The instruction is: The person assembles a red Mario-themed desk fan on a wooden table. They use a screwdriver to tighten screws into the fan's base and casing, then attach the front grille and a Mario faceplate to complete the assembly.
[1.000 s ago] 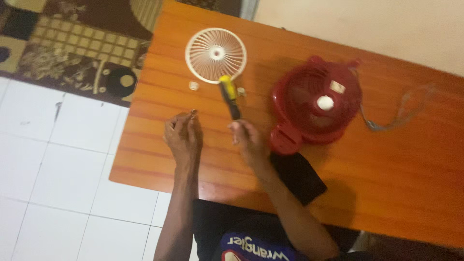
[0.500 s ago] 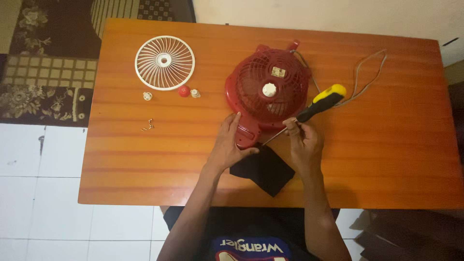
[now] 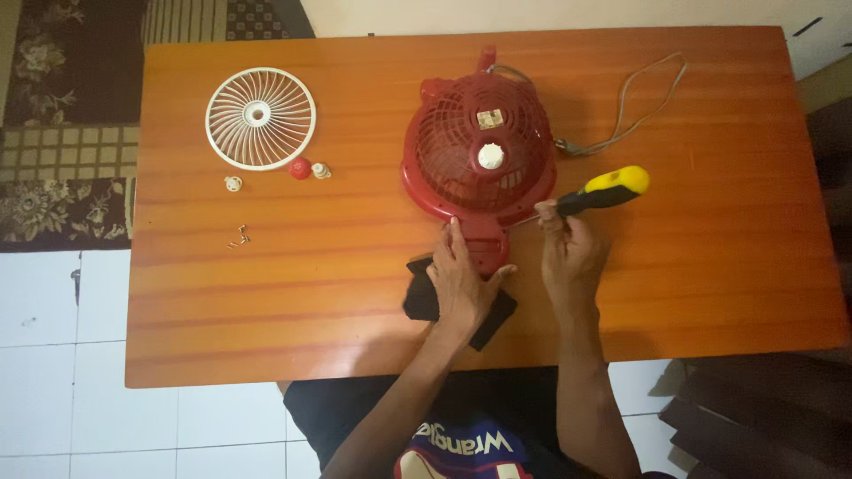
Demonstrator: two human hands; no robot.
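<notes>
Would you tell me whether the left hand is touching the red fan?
Touching. The head view shows the left hand pressed on the red fan at its base, fingers lying over the red plastic.
</notes>
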